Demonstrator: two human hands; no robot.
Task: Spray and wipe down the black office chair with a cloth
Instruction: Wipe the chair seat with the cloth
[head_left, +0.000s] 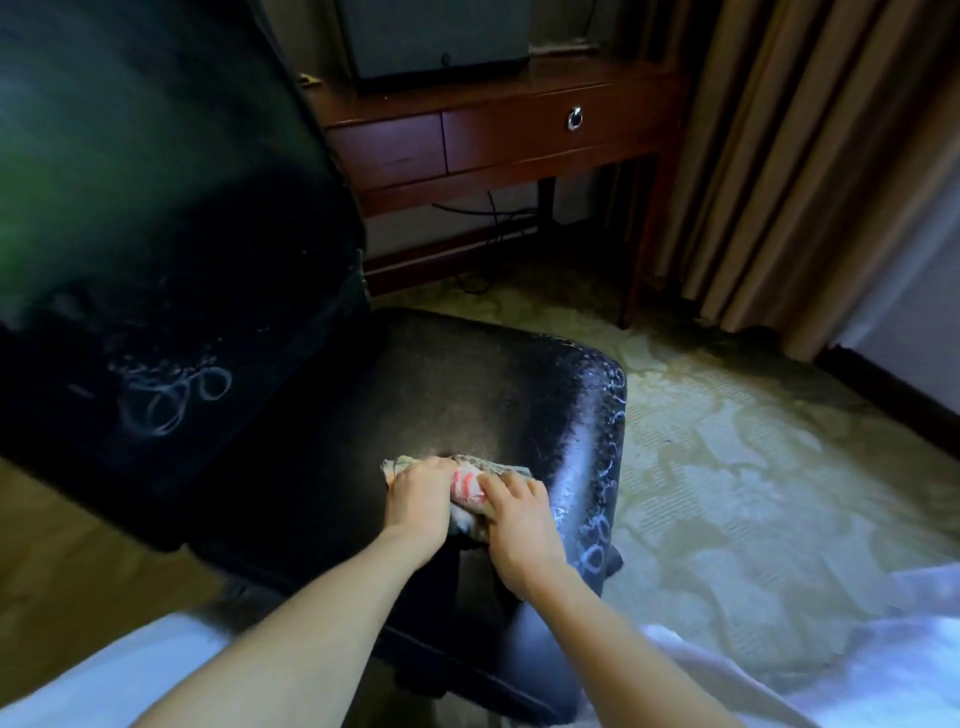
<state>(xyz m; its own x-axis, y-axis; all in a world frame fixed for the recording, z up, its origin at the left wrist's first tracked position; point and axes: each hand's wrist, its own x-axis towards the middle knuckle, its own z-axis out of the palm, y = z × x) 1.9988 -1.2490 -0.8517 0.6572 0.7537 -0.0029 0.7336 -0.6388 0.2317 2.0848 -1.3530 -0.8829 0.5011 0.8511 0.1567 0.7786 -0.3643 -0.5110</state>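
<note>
The black office chair (467, 384) fills the middle of the head view, its seat below me and its tall backrest (156, 234) rising at the left. White foamy streaks mark the lower backrest and the seat's right edge. A crumpled light cloth with red stripes (467, 486) lies on the near part of the seat. My left hand (418, 501) grips the cloth's left side with curled fingers. My right hand (519, 525) holds its right side, fingers bent over it. No spray bottle is in view.
A dark wooden desk (498, 135) with a ring-pull drawer stands behind the chair, cables hanging under it. Brown curtains (779, 156) hang at the right. Patterned pale carpet (727, 467) spreads to the right of the seat. White bedding (857, 675) lies at the bottom.
</note>
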